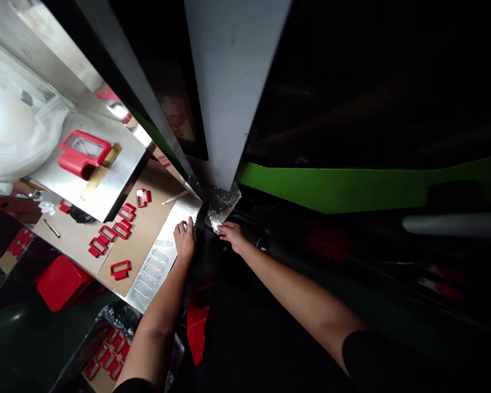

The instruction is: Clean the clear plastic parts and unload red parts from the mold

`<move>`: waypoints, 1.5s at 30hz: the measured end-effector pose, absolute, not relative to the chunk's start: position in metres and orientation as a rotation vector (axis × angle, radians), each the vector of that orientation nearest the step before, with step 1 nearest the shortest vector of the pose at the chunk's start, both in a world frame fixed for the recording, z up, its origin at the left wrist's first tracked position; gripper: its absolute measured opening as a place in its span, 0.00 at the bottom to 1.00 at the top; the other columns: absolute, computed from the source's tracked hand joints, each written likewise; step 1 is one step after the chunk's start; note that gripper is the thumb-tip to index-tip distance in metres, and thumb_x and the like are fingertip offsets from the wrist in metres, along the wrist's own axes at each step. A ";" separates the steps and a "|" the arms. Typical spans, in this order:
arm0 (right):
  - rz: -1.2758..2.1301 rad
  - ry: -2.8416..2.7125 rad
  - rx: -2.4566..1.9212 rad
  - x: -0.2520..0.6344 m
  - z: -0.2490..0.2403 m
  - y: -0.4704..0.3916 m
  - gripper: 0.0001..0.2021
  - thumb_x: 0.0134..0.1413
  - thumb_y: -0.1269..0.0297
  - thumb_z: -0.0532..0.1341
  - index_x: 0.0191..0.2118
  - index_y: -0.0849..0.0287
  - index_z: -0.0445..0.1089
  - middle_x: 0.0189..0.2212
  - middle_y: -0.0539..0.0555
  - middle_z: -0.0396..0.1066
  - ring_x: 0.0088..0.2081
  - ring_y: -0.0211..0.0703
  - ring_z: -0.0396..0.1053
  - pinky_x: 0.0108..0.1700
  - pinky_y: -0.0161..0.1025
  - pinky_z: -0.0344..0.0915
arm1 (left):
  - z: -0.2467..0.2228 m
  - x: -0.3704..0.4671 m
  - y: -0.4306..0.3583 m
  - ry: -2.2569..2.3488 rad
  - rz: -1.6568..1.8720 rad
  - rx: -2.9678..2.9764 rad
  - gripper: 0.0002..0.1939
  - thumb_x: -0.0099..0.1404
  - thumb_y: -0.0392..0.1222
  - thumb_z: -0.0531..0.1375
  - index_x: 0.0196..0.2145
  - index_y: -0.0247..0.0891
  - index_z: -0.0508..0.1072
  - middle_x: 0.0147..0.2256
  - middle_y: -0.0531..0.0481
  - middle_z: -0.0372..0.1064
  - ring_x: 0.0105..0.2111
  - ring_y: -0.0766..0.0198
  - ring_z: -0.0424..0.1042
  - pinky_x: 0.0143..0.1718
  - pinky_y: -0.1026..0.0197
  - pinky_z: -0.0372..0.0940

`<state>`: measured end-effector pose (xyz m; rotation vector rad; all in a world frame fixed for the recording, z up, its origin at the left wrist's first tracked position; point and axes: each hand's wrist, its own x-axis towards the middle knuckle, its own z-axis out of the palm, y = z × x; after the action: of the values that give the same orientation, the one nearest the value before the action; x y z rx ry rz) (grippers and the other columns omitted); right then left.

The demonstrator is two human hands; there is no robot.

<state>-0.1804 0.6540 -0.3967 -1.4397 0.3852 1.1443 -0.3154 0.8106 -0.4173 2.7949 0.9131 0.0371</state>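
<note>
My left hand (184,240) rests on a bare metal strip (172,222) at the table's edge, fingers apart, its fingertips by a clear piece that is hard to make out. Below it on the strip lie several clear rectangular plastic windows (152,268) in a row. My right hand (231,234) pinches the lower end of a clear plastic bag (226,201), which hangs beside the grey machine column. What is inside the bag is not plain to see.
Several red plastic frames (121,269) lie on the cardboard-covered table (143,232), with a white pen-like tool (175,197). A larger red part (84,153) sits on a raised metal plate (125,147). Below stand a lined crate of red parts (106,355) and a red stool (63,283).
</note>
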 end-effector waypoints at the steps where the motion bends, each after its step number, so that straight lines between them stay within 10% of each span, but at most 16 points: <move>1: 1.132 0.364 -1.449 -0.179 -0.391 0.636 0.08 0.64 0.63 0.65 0.41 0.64 0.73 0.36 0.52 0.75 0.35 0.38 0.74 0.36 0.37 0.74 | -0.418 -0.314 0.809 0.931 0.054 2.786 0.27 0.75 0.43 0.52 0.69 0.40 0.61 0.57 0.33 0.63 0.59 0.40 0.60 0.60 0.39 0.59; 11: 0.913 0.299 -1.569 -0.192 -0.288 0.457 0.16 0.43 0.53 0.74 0.32 0.60 0.77 0.33 0.57 0.78 0.37 0.47 0.76 0.35 0.37 0.72 | -0.411 -0.298 0.793 1.208 0.370 2.495 0.20 0.76 0.43 0.51 0.58 0.35 0.72 0.59 0.33 0.62 0.60 0.43 0.62 0.61 0.37 0.58; 19: 0.739 0.218 -1.571 -0.196 -0.233 0.387 0.15 0.44 0.54 0.75 0.32 0.58 0.76 0.29 0.56 0.76 0.32 0.46 0.74 0.31 0.39 0.72 | -0.346 -0.298 0.733 1.047 0.378 2.197 0.19 0.75 0.49 0.54 0.56 0.33 0.68 0.39 0.45 0.73 0.37 0.61 0.74 0.44 0.54 0.70; 28: 0.312 -0.485 -1.745 -0.160 -0.164 0.228 0.02 0.57 0.70 0.65 0.36 0.57 0.74 0.35 0.54 0.76 0.36 0.44 0.74 0.39 0.42 0.72 | -0.240 -0.271 0.490 0.443 0.018 1.810 0.11 0.66 0.47 0.58 0.33 0.37 0.74 0.33 0.48 0.72 0.36 0.59 0.70 0.41 0.59 0.64; 38: -0.497 -0.976 -1.882 -0.129 -0.115 -0.053 0.20 0.53 0.81 0.65 0.47 0.51 0.74 0.45 0.56 0.77 0.51 0.55 0.73 0.49 0.57 0.75 | -0.158 -0.197 0.164 0.122 -0.315 1.296 0.27 0.67 0.64 0.56 0.31 0.33 0.74 0.26 0.48 0.65 0.26 0.64 0.62 0.30 0.62 0.58; 45: -0.663 -0.735 -1.980 -0.133 -0.115 -0.151 0.20 0.54 0.80 0.65 0.48 0.48 0.74 0.48 0.54 0.77 0.53 0.55 0.73 0.52 0.57 0.74 | -0.125 -0.155 0.076 0.045 -0.474 1.374 0.16 0.66 0.51 0.65 0.29 0.35 0.74 0.28 0.51 0.66 0.29 0.65 0.61 0.33 0.64 0.56</move>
<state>-0.1326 -0.1513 -0.1155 -1.9800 -0.7353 -0.6626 -0.1545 0.0762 -0.1246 1.3745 0.0449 -0.4736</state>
